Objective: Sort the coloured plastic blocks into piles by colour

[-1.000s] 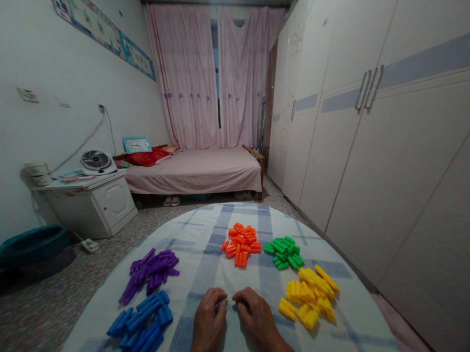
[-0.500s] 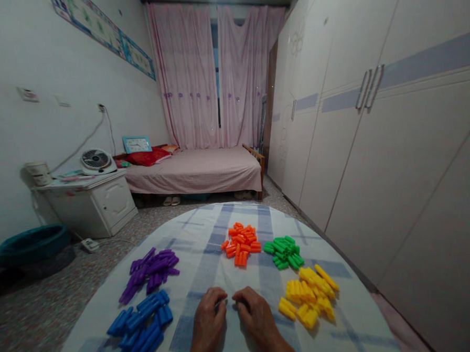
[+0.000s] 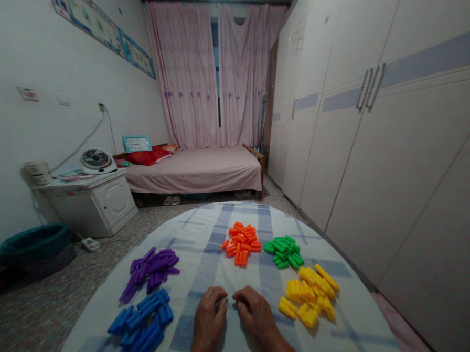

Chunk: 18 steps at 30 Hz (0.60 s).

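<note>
My left hand [image 3: 210,315] rests on the checked tablecloth [image 3: 207,240] near the front middle of the table. Its fingers curl loosely, with a small gap between thumb and forefinger. Close beside it, my right hand [image 3: 254,311] lies in a similar bent pose, fingertips facing the left hand without touching it. Nothing shows in either hand. A pile of blue plastic pieces [image 3: 144,328] is left of my left hand, with purple pieces [image 3: 153,269] behind it. Yellow pieces [image 3: 310,293] lie right of my right hand. Orange pieces [image 3: 241,243] and green pieces [image 3: 285,252] sit farther back.
Beyond the rounded table edge stands a bed [image 3: 195,167]. A tall wardrobe [image 3: 375,153] runs along the right side. On the left are a white cabinet [image 3: 114,206] with a fan [image 3: 97,159] on top, and a teal basin [image 3: 31,244] on the floor.
</note>
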Tool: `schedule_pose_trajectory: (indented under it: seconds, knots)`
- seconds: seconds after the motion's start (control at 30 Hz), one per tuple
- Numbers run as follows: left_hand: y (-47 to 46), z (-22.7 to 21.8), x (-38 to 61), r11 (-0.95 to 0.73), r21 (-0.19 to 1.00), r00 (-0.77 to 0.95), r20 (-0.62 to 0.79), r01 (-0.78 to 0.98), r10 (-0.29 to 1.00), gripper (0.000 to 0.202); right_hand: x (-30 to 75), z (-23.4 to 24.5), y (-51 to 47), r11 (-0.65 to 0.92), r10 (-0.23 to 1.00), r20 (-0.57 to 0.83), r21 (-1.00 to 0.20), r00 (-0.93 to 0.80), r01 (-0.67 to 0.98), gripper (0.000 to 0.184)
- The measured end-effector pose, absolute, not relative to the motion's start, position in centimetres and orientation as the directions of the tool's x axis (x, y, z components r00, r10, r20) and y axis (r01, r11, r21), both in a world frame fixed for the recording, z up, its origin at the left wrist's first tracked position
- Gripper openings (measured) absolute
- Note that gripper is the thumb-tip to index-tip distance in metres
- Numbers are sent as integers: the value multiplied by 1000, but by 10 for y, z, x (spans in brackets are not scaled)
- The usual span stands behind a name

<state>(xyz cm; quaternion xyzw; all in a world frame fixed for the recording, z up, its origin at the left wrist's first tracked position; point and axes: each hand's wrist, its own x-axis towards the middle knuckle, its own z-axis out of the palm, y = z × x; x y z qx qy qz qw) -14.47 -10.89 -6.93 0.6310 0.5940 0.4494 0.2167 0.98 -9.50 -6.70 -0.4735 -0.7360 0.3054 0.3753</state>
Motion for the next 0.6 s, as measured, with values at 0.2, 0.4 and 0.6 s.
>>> schedule_pose_trajectory:
  seconds: [0.2,0.4,0.6]
  knots:
    - [-109,-70,-145,-205,806,-111,316,555,942,19,10,-66,-96,364,927,264,-807,-267,466,24]
    - [-110,-69,-145,-208,802,-114,324,560,939,20,10,-69,-95,370,925,270,-803,-269,466,24]
    - [-111,-65,-143,-200,816,-127,315,542,940,19,10,-70,-94,379,921,279,-800,-272,465,24]
